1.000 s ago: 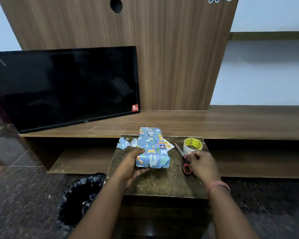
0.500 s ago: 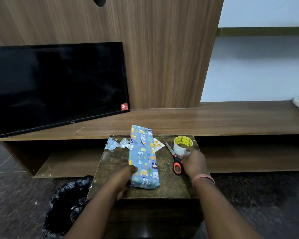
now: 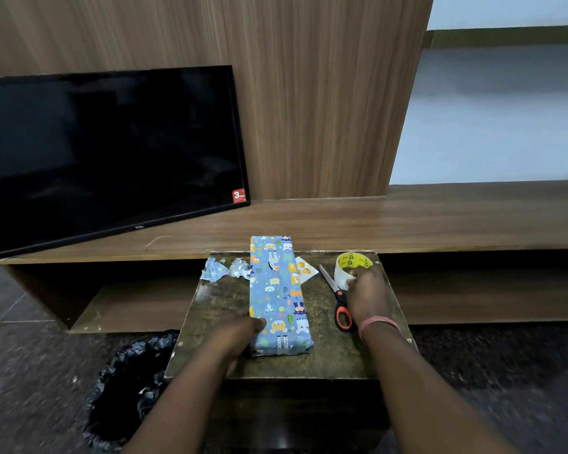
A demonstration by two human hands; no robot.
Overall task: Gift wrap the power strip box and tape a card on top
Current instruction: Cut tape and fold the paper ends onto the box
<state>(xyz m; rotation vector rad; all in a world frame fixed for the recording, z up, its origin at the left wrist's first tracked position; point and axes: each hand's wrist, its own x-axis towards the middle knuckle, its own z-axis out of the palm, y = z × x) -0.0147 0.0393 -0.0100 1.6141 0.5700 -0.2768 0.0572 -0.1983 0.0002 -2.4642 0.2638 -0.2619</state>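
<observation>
Head view, largest to smallest. The television (image 3: pixel 109 158) leans on the long wooden shelf (image 3: pixel 407 217), and I read both as background. In front stands the small dark table (image 3: pixel 328 358) with all the work on it. The wrapped box (image 3: pixel 277 293) lies down the middle of the table, its long axis running straight away from me, its far end just over the table's back edge. My left hand (image 3: pixel 240 332) grips its near left edge, thumb on top, so that hand is nearer the box. My right hand (image 3: pixel 368 293) rests well to the right, fingers curled on the tape roll (image 3: pixel 350 267) at the far right corner. The scissors (image 3: pixel 336 298) lie between box and right hand, blades pointing away. The card (image 3: pixel 305 270) peeks out from beside the box's right edge, and I judge the coming move depends on that: card and tape both lie right of the box, on the right hand's side. Paper scraps (image 3: pixel 225 270) lie left of the box. A black bin bag (image 3: pixel 128 381) sits on the floor, lower left

Hidden: most of the card, the box's underside seams, the left fingers below the box, and whether any tape is pulled free
</observation>
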